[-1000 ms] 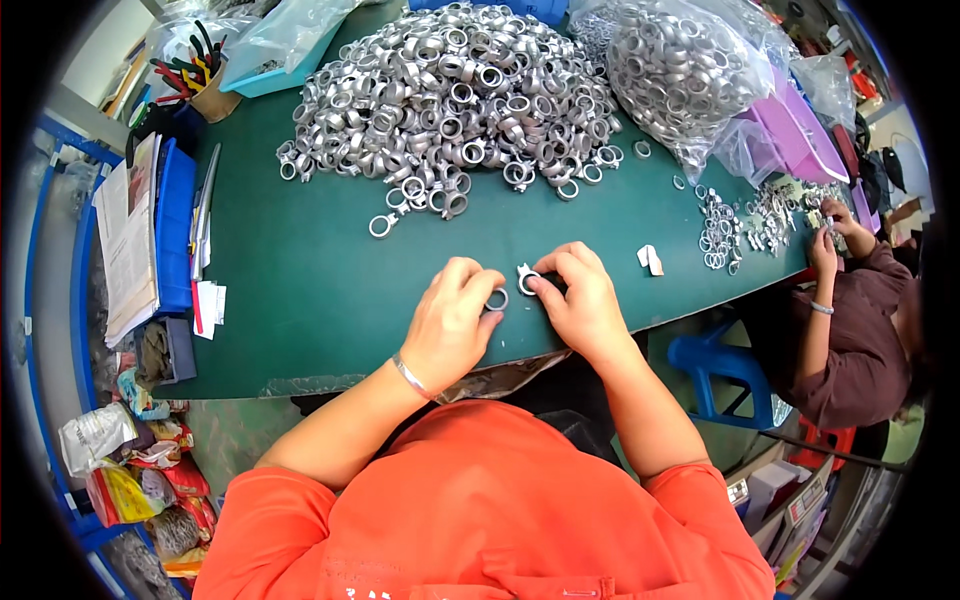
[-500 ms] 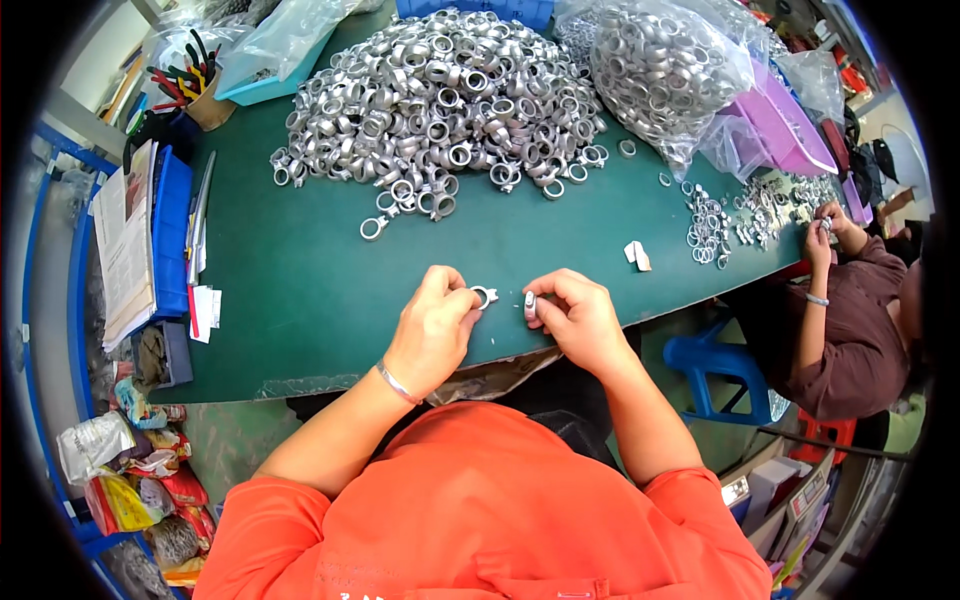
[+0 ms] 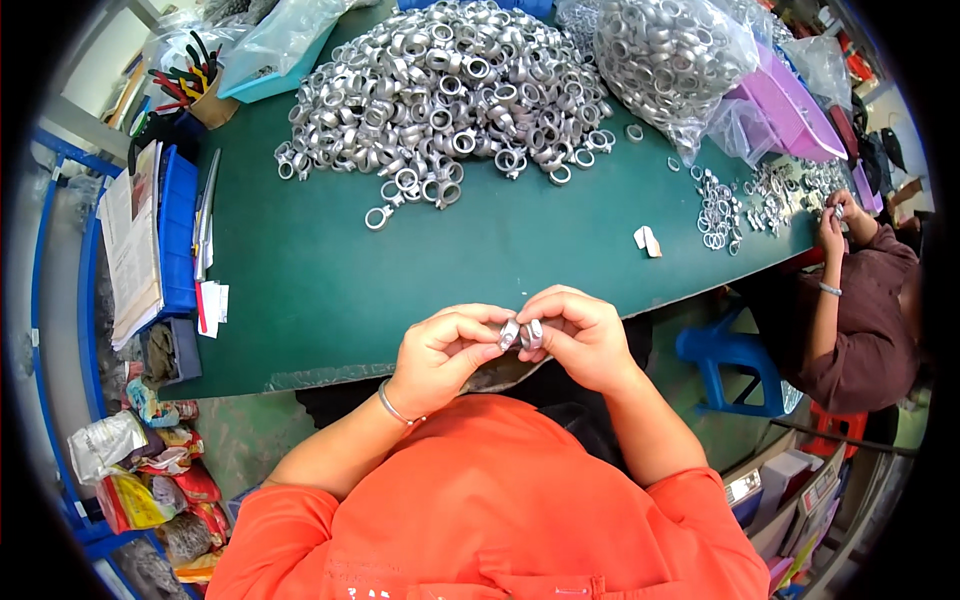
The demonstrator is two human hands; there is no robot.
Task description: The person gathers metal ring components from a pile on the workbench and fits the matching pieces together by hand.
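At mid-frame, by the near edge of the counter [image 3: 320, 270], we pinched a metal ring [image 3: 509, 335] in our left grip [image 3: 438, 352] and a second ring [image 3: 534, 336] in our right grip [image 3: 590, 342], judging both light, stiff and slippery, best held by their outer bands

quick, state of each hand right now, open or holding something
Left hand: closed, holding a small silver ring.
Right hand: closed, holding a second silver ring, beside the left one.
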